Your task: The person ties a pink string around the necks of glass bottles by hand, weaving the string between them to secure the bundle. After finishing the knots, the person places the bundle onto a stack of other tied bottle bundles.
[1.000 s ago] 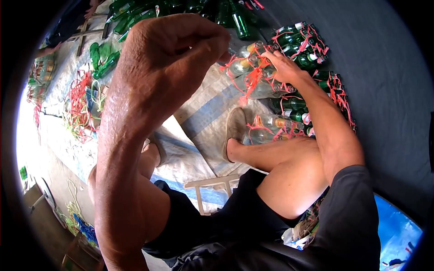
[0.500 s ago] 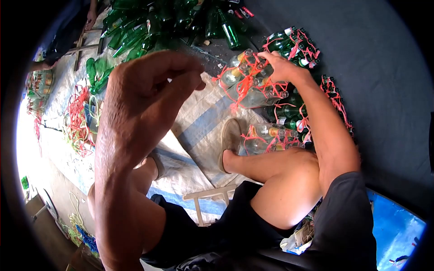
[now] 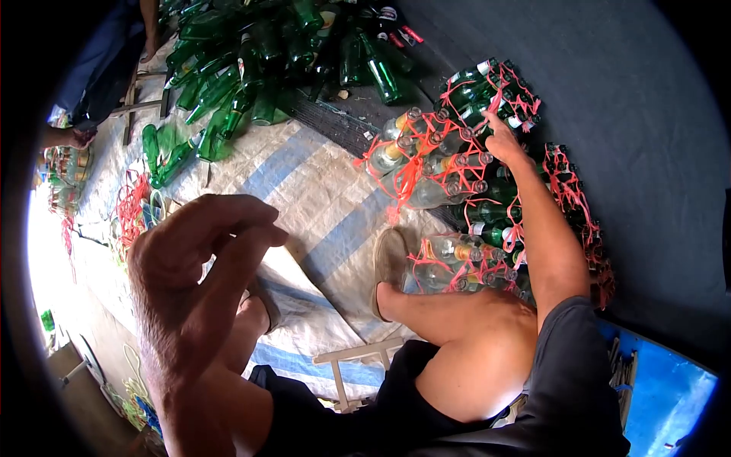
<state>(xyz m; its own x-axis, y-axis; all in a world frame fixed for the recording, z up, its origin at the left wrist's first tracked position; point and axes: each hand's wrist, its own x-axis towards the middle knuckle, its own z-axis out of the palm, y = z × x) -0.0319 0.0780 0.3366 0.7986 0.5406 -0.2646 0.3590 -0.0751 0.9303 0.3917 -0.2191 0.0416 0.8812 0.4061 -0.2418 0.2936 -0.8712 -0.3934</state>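
Head view: the right hand (image 3: 502, 141) reaches far forward onto the tied bottle bundles. Its fingers (image 3: 491, 120) are loosely curled and rest on the bottle tops where a bundle of green bottles (image 3: 487, 91) bound with red string meets a bundle of clear bottles (image 3: 422, 164); whether they pinch a strand of the string cannot be told. The clear bundle lies just to the left of those fingers and slightly nearer the person, its red string (image 3: 407, 179) knotted and hanging loose at the near end. Nearer the person than the fingers, beside the right knee, lies another clear bundle (image 3: 457, 263), touching the shoe (image 3: 390, 263).

The left hand (image 3: 202, 259) hovers close to the camera with nothing seen in it. Its fingers (image 3: 236, 221) are bent, the tips drawn towards the thumb without closing. Beyond those fingers a woven sack mat (image 3: 304, 179) covers the floor, and farther off lies a heap of loose green bottles (image 3: 251, 61). To the left of the fingers sits a tangle of red string (image 3: 133, 209). At the far left edge another person's hand (image 3: 76, 137) shows.
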